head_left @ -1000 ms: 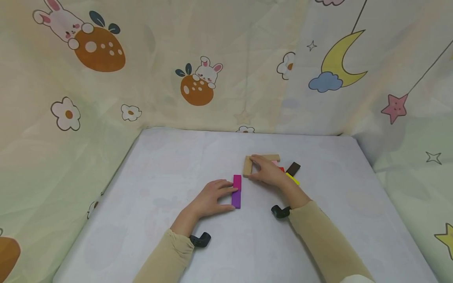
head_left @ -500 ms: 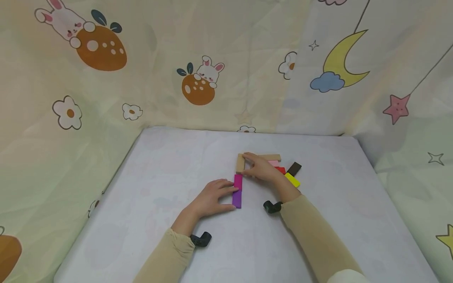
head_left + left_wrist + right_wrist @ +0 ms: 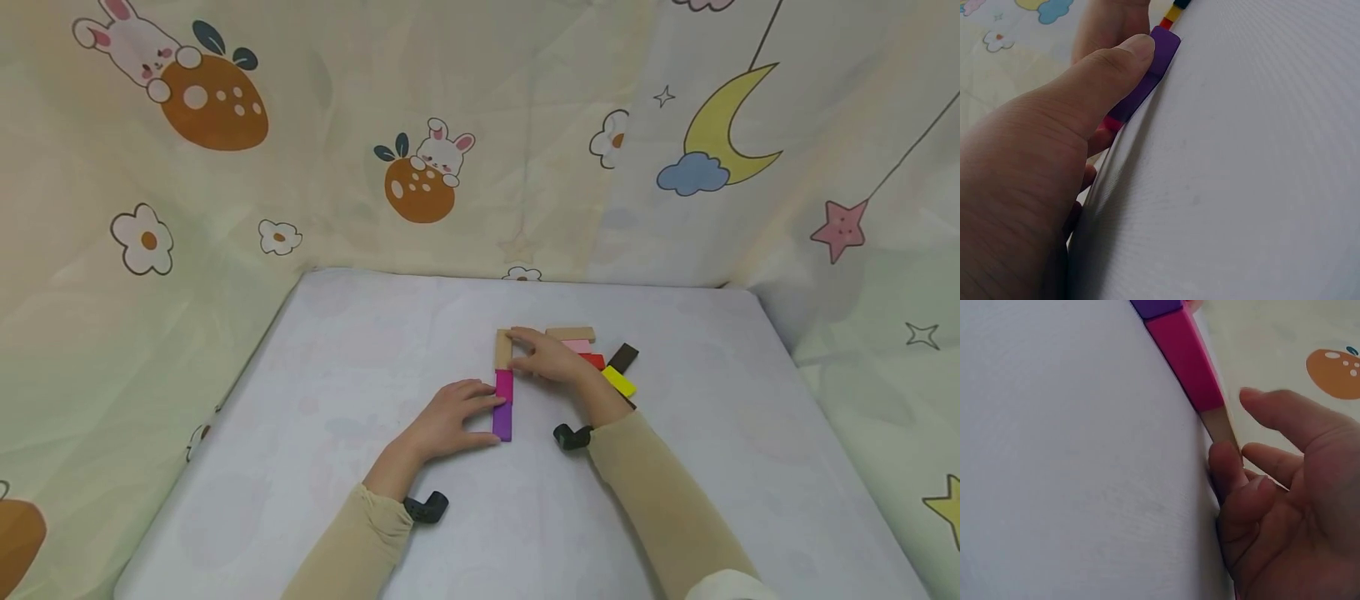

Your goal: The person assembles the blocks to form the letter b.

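Right hand (image 3: 553, 358), fingers loosely curled, presses plain wooden block (image 3: 502, 347) end-on above magenta block (image 3: 504, 384); left hand (image 3: 450, 419) pins purple block (image 3: 502, 421), one line.

White table (image 3: 337, 467) w/ coloured blocks (image 3: 502, 408)

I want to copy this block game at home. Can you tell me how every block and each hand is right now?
Purple block: flat, left hand rests on it.
Magenta block: flat, end to end with purple.
Tan block: flat, meets magenta's far end, right hand touches it.
Second tan block: flat, lying crosswise.
Pink block: flat.
Red block: partly hidden.
Yellow block: flat.
Brown block: flat, apart.
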`<state>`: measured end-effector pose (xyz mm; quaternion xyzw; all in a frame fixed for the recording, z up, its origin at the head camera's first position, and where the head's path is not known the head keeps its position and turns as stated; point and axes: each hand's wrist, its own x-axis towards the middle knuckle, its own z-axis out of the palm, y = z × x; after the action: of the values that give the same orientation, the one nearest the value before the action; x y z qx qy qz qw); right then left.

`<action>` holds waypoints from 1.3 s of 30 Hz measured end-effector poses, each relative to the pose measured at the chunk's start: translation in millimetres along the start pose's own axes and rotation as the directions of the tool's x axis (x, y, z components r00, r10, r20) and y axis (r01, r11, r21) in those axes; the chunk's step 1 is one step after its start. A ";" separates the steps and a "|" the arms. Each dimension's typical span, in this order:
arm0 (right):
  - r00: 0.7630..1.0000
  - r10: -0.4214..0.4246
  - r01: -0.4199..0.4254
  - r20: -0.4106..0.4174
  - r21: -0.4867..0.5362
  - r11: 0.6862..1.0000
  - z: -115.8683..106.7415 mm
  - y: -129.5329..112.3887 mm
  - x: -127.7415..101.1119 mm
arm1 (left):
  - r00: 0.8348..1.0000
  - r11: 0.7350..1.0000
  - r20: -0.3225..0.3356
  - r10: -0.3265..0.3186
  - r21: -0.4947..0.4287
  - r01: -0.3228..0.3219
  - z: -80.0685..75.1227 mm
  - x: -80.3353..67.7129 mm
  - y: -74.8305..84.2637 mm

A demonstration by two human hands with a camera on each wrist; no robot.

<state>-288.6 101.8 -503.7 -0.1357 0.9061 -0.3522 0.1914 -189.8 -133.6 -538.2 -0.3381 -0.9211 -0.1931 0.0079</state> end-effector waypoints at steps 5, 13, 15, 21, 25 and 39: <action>0.999 -0.004 0.004 -0.044 -0.008 1.000 3.5 2.1 1.5 | 1.000 1.000 0.001 -0.001 0.005 0.001 -0.8 -0.3 0.1; 0.996 -0.067 0.066 -0.050 -0.018 0.998 5.9 -1.2 4.9 | 1.000 1.000 -0.010 0.015 -0.005 -0.015 -2.2 -0.5 -0.8; 0.996 -0.069 0.067 -0.054 -0.032 0.997 7.1 -2.4 5.6 | 1.000 1.000 -0.012 0.012 -0.006 -0.012 -1.9 -0.4 -0.8; 0.996 -0.035 0.031 -0.081 -0.042 0.999 9.0 -2.0 5.3 | 1.000 1.000 -0.020 0.023 -0.011 -0.024 0.8 0.2 -1.6; 0.995 -0.022 0.019 -0.095 -0.038 0.999 8.4 -1.3 3.6 | 1.000 1.000 -0.015 0.023 -0.008 -0.023 1.5 0.6 -1.6; 0.970 0.140 -0.100 -0.199 0.196 0.975 14.9 9.2 -4.4 | 1.000 1.000 -0.010 0.008 -0.006 -0.008 -0.3 0.7 0.3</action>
<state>-279.1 101.2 -519.0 -0.0239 0.8912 -0.4348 0.1267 -190.1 -133.0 -537.7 -0.3407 -0.9191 -0.1976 0.0124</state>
